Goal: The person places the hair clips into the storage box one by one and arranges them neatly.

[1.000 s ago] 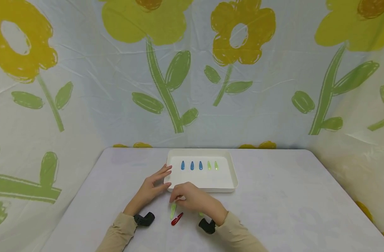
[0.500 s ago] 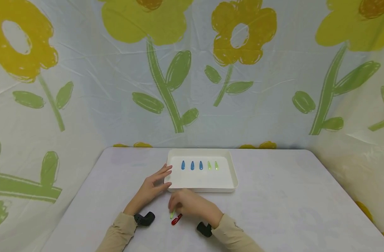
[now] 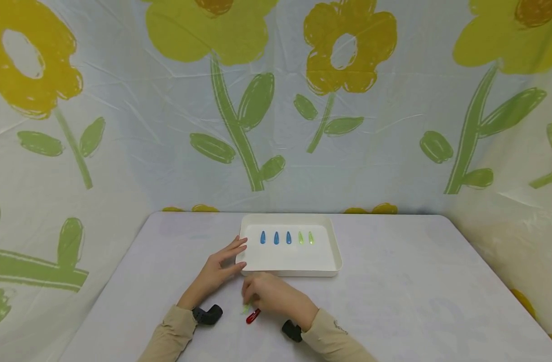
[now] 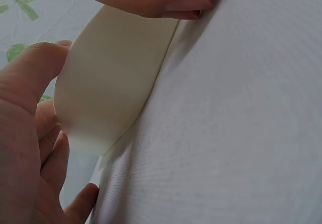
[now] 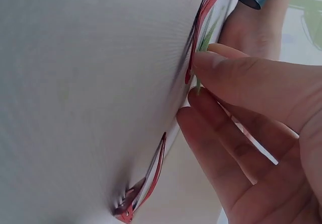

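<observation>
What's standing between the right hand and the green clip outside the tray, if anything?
Nothing visible: the right hand pinches the green clip directly. The nearest red clip lies on the table beside it, not in between.

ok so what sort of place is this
Probably an indoor tabletop setup: flower-printed fabric hangs behind and beside a pale table, which bears a white tray of hair clips.

Bare left hand (image 3: 218,267): we spread its fingers, relaxed, with the thumb apart.
Bare right hand (image 3: 276,295): we pinch with thumb and fingers, its back upward.
Beige cloth sleeves (image 3: 178,327): we slant both inward.
</observation>
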A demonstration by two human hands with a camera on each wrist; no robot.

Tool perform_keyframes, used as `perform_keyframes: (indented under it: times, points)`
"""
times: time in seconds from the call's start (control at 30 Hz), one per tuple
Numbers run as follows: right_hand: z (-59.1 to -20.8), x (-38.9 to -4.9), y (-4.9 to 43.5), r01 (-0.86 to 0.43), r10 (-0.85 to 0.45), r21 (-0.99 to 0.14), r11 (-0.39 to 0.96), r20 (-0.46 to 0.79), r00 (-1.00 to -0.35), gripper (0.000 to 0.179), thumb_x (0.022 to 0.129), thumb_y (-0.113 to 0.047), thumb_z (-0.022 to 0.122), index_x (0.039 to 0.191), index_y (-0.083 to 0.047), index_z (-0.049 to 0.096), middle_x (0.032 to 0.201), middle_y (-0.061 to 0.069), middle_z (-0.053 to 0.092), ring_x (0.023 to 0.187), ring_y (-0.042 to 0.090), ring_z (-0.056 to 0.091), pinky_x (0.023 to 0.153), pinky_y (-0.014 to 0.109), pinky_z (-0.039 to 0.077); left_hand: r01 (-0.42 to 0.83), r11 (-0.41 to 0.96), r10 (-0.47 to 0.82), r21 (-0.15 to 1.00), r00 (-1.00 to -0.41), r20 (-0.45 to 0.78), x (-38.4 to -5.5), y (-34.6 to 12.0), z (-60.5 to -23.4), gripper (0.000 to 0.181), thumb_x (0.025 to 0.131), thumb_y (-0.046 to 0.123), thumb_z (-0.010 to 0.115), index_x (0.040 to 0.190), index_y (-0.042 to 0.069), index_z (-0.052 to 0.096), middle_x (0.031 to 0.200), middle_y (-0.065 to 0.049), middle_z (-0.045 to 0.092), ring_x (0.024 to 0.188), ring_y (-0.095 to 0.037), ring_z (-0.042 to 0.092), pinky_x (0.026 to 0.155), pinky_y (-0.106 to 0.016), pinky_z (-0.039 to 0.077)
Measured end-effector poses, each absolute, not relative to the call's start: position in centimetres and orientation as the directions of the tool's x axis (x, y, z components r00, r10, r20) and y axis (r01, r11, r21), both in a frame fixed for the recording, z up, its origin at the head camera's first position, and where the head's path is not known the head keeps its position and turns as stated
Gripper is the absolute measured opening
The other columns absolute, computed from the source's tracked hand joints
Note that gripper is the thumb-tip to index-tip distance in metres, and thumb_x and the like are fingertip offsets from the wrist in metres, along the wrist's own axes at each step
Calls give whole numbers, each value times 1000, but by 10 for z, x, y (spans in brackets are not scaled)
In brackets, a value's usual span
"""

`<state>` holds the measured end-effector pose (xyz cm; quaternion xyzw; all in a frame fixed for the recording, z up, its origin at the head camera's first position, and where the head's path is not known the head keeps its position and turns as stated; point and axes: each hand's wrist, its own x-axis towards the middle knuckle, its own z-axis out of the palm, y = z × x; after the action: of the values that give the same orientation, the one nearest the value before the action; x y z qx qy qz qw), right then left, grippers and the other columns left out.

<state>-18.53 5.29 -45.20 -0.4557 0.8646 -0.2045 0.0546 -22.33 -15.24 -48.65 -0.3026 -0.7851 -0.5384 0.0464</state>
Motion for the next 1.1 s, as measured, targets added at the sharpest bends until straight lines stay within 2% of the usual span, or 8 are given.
perform_keyframes:
  times: [0.23, 0.57, 0.87, 1.1]
  points:
    - [-452, -184, 52, -776, -803, -347, 527, 95, -588, 18, 81, 0, 79, 89, -16, 81, 88, -14, 65, 82, -4, 55, 76, 6, 44, 527, 237, 420, 816, -813, 403, -224, -153, -489, 47, 91, 5, 71, 134, -7, 57, 150, -19, 45, 146, -40, 24, 113, -15, 22]
    - [-449, -181, 52, -810, -817, -281, 514, 126, -562, 15, 83, -1, 76, 87, -15, 82, 83, -11, 63, 75, -4, 51, 69, 4, 40, 552, 233, 418, 801, -800, 430, -223, -152, -487, 47, 91, 5, 72, 133, -8, 57, 148, -21, 46, 144, -44, 26, 112, -13, 23]
    - [-449, -180, 52, -803, -812, -289, 520, 124, -570, 18, 83, 2, 73, 86, -14, 81, 79, -9, 62, 69, -2, 45, 61, 5, 34, 533, 234, 422, 813, -809, 409, -223, -152, -487, 47, 91, 4, 71, 134, -7, 57, 149, -20, 46, 145, -42, 25, 112, -13, 23]
    - [-449, -180, 52, -805, -809, -294, 515, 142, -570, 16, 84, 1, 74, 87, -13, 81, 78, -10, 61, 68, -3, 45, 61, 5, 34, 525, 243, 424, 816, -814, 398, -222, -152, -486, 47, 91, 5, 71, 134, -7, 57, 149, -20, 46, 145, -42, 25, 112, -12, 23]
